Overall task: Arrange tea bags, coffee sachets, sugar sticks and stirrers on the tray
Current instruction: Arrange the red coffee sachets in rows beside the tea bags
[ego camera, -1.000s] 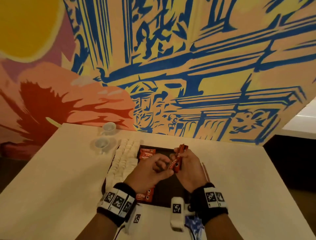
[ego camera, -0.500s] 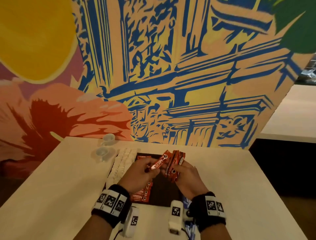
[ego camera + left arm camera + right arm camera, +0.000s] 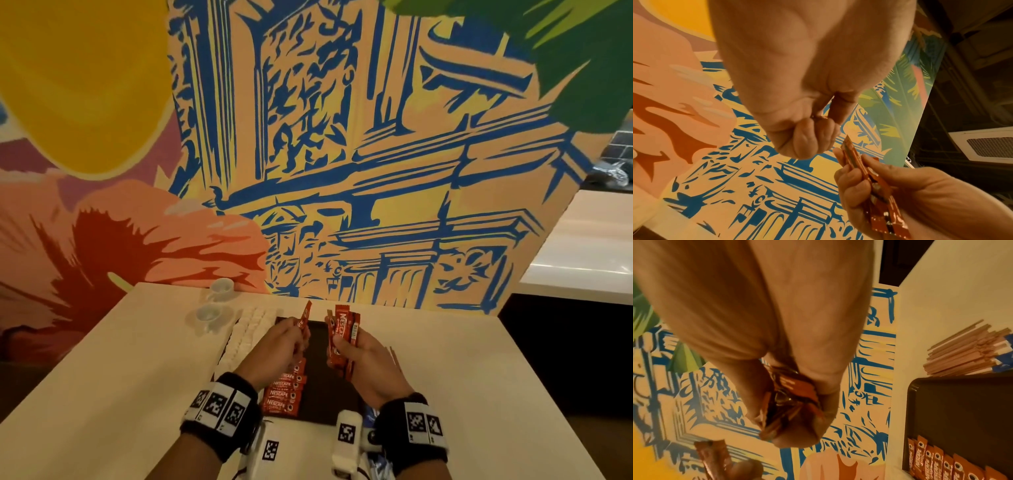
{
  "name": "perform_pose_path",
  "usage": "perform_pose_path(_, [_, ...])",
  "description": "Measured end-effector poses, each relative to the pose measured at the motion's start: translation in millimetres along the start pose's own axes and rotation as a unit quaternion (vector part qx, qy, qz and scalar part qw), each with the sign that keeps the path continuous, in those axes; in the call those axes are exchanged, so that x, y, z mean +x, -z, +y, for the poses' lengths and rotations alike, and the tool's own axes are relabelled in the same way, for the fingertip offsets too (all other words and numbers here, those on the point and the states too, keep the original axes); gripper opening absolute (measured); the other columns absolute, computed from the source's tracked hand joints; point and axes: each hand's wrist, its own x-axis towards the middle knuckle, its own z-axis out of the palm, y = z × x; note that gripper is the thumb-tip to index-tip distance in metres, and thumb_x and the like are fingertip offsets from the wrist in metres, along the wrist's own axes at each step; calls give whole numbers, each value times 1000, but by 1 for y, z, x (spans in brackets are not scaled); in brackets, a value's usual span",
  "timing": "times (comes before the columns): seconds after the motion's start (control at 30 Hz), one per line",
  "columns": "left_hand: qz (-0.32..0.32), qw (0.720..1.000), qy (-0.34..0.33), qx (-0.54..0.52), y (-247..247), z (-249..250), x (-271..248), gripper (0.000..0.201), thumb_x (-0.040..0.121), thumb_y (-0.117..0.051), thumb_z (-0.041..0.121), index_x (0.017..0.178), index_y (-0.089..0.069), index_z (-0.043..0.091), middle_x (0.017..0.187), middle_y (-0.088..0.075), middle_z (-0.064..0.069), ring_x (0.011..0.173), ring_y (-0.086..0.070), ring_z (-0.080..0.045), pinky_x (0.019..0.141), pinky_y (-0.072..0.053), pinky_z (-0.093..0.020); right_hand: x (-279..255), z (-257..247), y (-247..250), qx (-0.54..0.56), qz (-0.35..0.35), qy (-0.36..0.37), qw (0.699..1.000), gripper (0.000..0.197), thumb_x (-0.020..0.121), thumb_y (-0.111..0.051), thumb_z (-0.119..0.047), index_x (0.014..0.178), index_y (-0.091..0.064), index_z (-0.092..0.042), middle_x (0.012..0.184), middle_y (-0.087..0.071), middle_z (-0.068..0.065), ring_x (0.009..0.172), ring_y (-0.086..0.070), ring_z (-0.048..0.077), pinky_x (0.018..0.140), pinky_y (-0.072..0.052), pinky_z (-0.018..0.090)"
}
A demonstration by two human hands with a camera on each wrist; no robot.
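A dark tray (image 3: 325, 394) lies on the white table (image 3: 102, 377). Red coffee sachets (image 3: 286, 394) lie in a row along its left side, also seen in the right wrist view (image 3: 947, 467). White sugar sticks (image 3: 245, 334) run along the tray's left edge. My left hand (image 3: 291, 334) pinches a single red sachet (image 3: 304, 317) above the tray. My right hand (image 3: 346, 346) grips a bunch of red sachets (image 3: 342, 334), upright, a little to the right; the bunch (image 3: 875, 191) also shows in the left wrist view. Wooden stirrers (image 3: 966, 353) lie on the table right of the tray.
Two small white cups (image 3: 212, 305) stand at the table's back left. A painted wall (image 3: 342, 171) rises right behind the table. A white counter (image 3: 582, 253) lies to the right beyond a dark gap. Blue packets (image 3: 380, 462) sit by my right wrist.
My left hand has drawn one sachet out of the bunch and moved it left, away from my right hand. The head view has tilted upward.
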Motion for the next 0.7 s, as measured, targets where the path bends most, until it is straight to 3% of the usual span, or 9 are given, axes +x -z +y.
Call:
perform_pose_path(0.1, [1, 1000, -4, -30, -5, 4, 1, 17, 100, -50, 26, 104, -61, 13, 68, -53, 7, 56, -47, -7, 53, -33, -23, 1, 1, -2, -48, -3, -5, 999, 27, 103, -49, -5, 129, -57, -5, 87, -76, -1, 81, -73, 10, 69, -56, 21])
perform_pose_path(0.2, [9, 999, -31, -8, -9, 3, 4, 29, 92, -65, 49, 106, -67, 24, 86, -73, 10, 79, -70, -8, 78, -52, -31, 4, 3, -1, -84, -18, -9, 996, 30, 103, -51, -8, 132, -58, -10, 111, -75, 7, 105, -72, 21, 84, -58, 32])
perform_pose_path(0.27, [17, 999, -40, 6, -10, -1, 7, 27, 90, -68, 47, 107, -69, 26, 99, -76, 6, 95, -72, -13, 94, -53, -42, 5, 3, 0, -88, -25, -10, 996, 31, 103, -51, -9, 133, -58, -12, 121, -72, 11, 114, -68, 26, 91, -57, 36])
perform_pose_path(0.37, [23, 998, -41, 36, -10, -5, 8, 20, 94, -65, 43, 105, -72, 28, 102, -76, 8, 100, -71, -12, 99, -51, -44, 4, 6, 4, -63, -18, -11, 998, 30, 103, -52, -9, 132, -60, -12, 121, -73, 10, 113, -69, 24, 86, -58, 32])
perform_pose_path(0.47, [22, 999, -42, 19, -12, -1, 7, 17, 96, -64, 36, 104, -73, 23, 98, -77, 6, 96, -72, -12, 95, -52, -40, 7, 7, 12, -30, 7, -17, 999, 28, 102, -51, -6, 126, -65, -10, 118, -73, 13, 109, -71, 26, 80, -58, 33])
perform_pose_path(0.57, [49, 998, -29, -14, -12, 3, 9, 19, 96, -65, 29, 91, -68, 10, 77, -74, 4, 74, -71, -10, 79, -53, -35, 16, 3, 27, -8, 73, -24, 997, 22, 100, -50, -1, 115, -66, -4, 102, -70, 15, 96, -70, 30, 77, -58, 38])
perform_pose_path(0.7, [56, 997, -20, -45, -9, 2, 11, 19, 94, -66, 26, 82, -56, 16, 53, -58, 13, 47, -54, 0, 56, -39, -25, 22, -2, 38, -38, 102, -18, 994, 22, 95, -45, 8, 102, -62, -3, 88, -64, 12, 77, -64, 23, 71, -53, 34])
